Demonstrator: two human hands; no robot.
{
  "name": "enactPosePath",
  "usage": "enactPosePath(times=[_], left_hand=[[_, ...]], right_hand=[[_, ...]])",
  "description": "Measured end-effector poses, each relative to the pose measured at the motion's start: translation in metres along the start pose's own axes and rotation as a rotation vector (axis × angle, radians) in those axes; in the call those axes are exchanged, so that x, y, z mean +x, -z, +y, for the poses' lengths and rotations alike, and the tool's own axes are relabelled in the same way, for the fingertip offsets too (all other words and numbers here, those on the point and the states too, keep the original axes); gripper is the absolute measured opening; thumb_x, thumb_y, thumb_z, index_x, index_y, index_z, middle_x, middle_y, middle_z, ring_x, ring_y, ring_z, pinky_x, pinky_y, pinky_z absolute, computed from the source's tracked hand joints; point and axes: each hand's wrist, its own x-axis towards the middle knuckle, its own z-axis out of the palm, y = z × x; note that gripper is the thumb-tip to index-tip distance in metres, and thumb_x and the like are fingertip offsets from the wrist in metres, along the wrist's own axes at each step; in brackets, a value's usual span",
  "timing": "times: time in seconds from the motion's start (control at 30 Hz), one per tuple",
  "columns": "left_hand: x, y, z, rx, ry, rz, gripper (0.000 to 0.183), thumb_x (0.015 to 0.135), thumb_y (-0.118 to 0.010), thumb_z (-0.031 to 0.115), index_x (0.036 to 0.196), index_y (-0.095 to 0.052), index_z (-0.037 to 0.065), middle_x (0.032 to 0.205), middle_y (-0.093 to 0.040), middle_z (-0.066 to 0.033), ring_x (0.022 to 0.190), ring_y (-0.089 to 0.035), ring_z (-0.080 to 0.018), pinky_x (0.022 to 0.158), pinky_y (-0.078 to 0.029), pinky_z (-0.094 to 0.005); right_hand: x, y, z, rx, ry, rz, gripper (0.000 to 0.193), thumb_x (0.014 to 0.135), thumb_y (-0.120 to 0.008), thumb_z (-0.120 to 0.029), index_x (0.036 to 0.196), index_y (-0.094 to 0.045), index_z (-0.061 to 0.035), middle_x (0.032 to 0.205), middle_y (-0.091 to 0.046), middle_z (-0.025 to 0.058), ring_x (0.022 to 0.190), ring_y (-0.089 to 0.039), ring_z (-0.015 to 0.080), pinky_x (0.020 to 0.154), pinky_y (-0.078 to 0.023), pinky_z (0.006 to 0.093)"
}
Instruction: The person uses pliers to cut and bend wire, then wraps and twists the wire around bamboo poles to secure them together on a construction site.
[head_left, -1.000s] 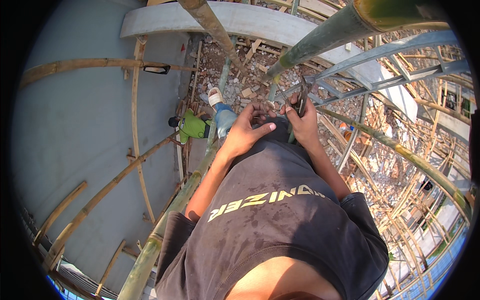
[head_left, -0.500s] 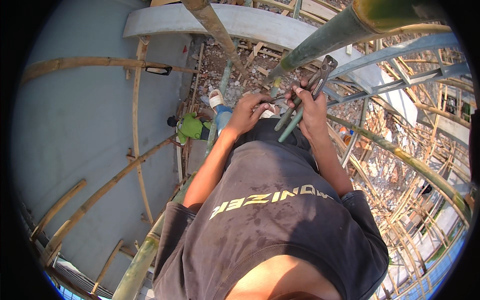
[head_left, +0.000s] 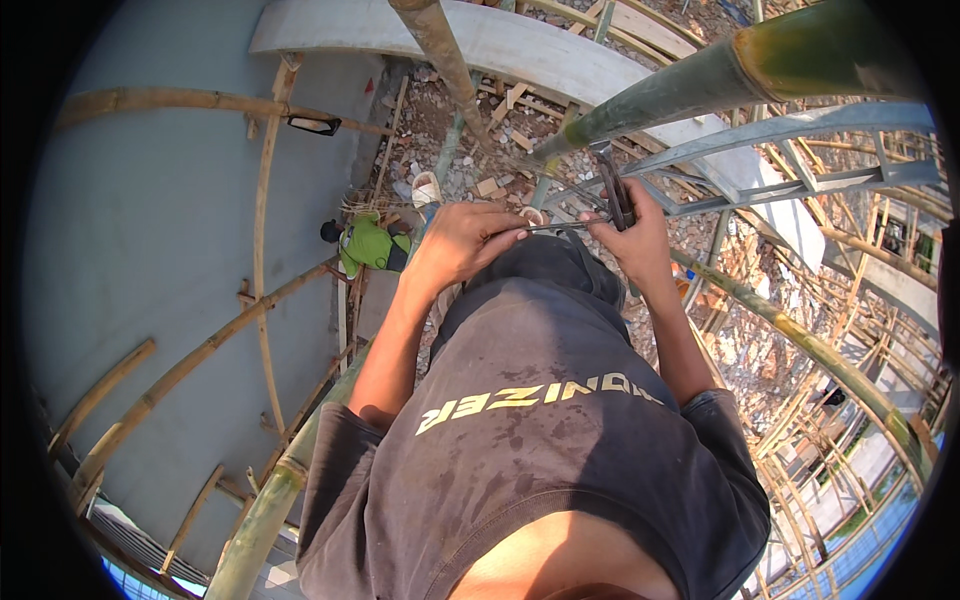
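Observation:
A thin dark wire (head_left: pixel 562 227) runs almost level between my two hands in front of my waist. My left hand (head_left: pixel 462 242) pinches its left end between thumb and fingers. Pliers (head_left: pixel 617 195) with a dark metal head are gripped in my right hand (head_left: pixel 640 238), the head pointing away from me. The wire's right end meets my right thumb and the pliers; whether the jaws hold it cannot be made out. The handles of the pliers are mostly hidden by my hand.
I stand high on bamboo scaffolding. A thick green bamboo pole (head_left: pixel 690 90) rises beyond my right hand, beside a metal ladder-like frame (head_left: pixel 790 190). At left stands a grey wall (head_left: pixel 160 230). Below, a person in a green shirt (head_left: pixel 368 243) is near rubble (head_left: pixel 490 150).
The pliers have turned in my right hand, and their green handles no longer show. My hands have moved apart, with the wire stretched between them. My left hand has shifted slightly left.

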Motion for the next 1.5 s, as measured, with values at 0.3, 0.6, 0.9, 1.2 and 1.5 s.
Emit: enactPosePath(times=[0.3, 0.6, 0.9, 1.2, 1.5], left_hand=[[0.006, 0.025, -0.006, -0.324, 0.183, -0.425, 0.021, 0.09, -0.069, 0.022, 0.096, -0.076, 0.003, 0.087, -0.074, -0.0116, 0.077, -0.068, -0.023, 0.07, -0.05, -0.0359], [0.014, 0.028, -0.009, -0.362, 0.215, -0.547, 0.03, 0.089, -0.07, 0.03, 0.099, -0.076, 0.002, 0.087, -0.075, -0.0108, 0.077, -0.068, -0.0189, 0.072, -0.05, -0.0328], [0.016, 0.036, -0.012, -0.423, 0.26, -0.65, 0.027, 0.088, -0.07, 0.027, 0.097, -0.077, 0.002, 0.087, -0.075, -0.0092, 0.079, -0.068, -0.0159, 0.074, -0.05, -0.0308], [0.012, 0.037, -0.026, -0.492, 0.291, -0.677, 0.027, 0.093, -0.066, 0.026, 0.092, -0.077, 0.001, 0.083, -0.074, -0.004, 0.077, -0.063, -0.0103, 0.073, -0.047, -0.0272], [0.01, 0.043, -0.024, -0.54, 0.274, -0.676, 0.029, 0.092, -0.065, 0.027, 0.087, -0.076, 0.002, 0.075, -0.071, -0.0021, 0.07, -0.057, -0.0085, 0.066, -0.044, -0.0282]], right_hand=[[0.015, 0.023, 0.0, 0.058, 0.311, -0.426, 0.04, 0.07, -0.082, -0.016, 0.101, -0.064, 0.0006, 0.093, -0.067, 0.0119, 0.079, -0.062, 0.0224, 0.072, -0.048, 0.032], [0.017, 0.04, -0.025, -0.106, 0.252, -0.783, 0.029, 0.075, -0.077, -0.02, 0.095, -0.067, -0.0022, 0.067, -0.061, 0.0106, 0.06, -0.056, 0.0219, 0.06, -0.042, 0.0365], [0.02, 0.03, -0.024, -0.092, 0.335, -0.915, 0.039, 0.071, -0.081, -0.024, 0.097, -0.065, -0.0005, 0.07, -0.061, 0.0133, 0.063, -0.058, 0.0278, 0.06, -0.043, 0.0391], [0.014, 0.021, -0.017, -0.132, 0.477, -0.719, 0.048, 0.068, -0.081, -0.021, 0.109, -0.061, -0.0035, 0.086, -0.062, 0.0115, 0.073, -0.059, 0.0278, 0.07, -0.045, 0.0393], [0.013, 0.03, -0.013, 0.196, 0.261, -0.804, 0.037, 0.075, -0.078, -0.016, 0.106, -0.064, -0.0006, 0.092, -0.069, 0.0066, 0.076, -0.06, 0.0142, 0.072, -0.047, 0.0303]])
